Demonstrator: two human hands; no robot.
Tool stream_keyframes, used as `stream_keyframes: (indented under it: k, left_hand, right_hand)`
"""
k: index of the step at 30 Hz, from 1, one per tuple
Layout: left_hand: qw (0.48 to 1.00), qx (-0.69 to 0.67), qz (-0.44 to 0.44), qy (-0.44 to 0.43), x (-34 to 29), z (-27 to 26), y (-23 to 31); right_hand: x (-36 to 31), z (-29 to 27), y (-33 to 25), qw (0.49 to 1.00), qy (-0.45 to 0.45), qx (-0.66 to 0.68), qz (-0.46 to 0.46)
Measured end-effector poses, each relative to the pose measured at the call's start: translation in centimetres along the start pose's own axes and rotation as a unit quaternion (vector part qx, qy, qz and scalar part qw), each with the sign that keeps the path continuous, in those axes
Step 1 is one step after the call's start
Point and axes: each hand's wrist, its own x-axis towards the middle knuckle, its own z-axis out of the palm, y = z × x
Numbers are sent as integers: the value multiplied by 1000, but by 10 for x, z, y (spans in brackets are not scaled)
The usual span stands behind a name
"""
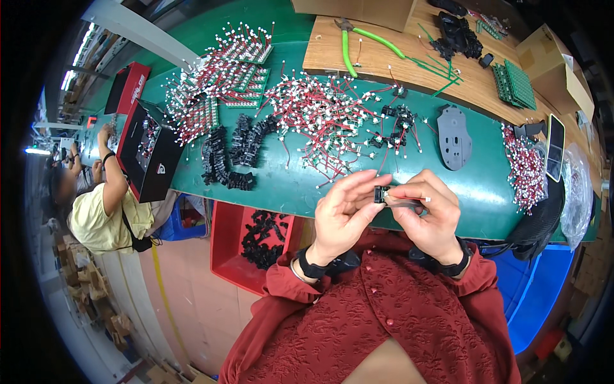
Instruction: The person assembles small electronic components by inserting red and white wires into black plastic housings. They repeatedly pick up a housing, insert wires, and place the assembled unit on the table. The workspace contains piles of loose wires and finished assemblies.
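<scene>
Close to my body, at the bench's near edge, both hands meet around a small black plastic housing (381,194). My left hand (344,211) pinches the housing between thumb and fingers, with its other fingers stretched out behind. My right hand (430,208) is closed at the housing's right side on a small wire lead, whose white connector (426,200) shows against the fingers. Something thin and greyish also runs under those fingers; I cannot make out what it is. Beyond my hands lies a heap of red wire leads with white connectors (320,115).
Green boards with leads (246,86) and rows of black housings (217,157) lie left. A grey plate (454,137), more leads (524,169) and a phone (555,147) lie right. Green-handled cutters (346,48) lie beyond. A red bin (224,246) stands below; a co-worker (102,211) sits left.
</scene>
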Motion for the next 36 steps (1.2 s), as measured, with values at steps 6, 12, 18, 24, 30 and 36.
stream_keyframes:
  k: [6,12,18,24,30,36]
  left_hand:
    - [996,-46,-63,-31,4,-7,-6]
    - [960,-167,-224,11,5,-11,-6]
    - [971,-123,-204,20,7,-12,-4]
    - [975,-108,-194,12,5,-8,-5]
    - [983,-91,-158,8,7,-8,-7]
    - [984,-70,-166,-1,5,-8,-8]
  right_hand:
    - [-2,0,6,990,16,-96,-105]
    - [1,-11,-3,992,-86,-66,-70]
    - [-11,-47,-9,986,-127,3,110]
    - [3,-37,-3,963,-126,-238,-18]
    - [7,-31,-1,935,-155,-303,-99]
    - [4,-31,1,918,-176,-327,-140]
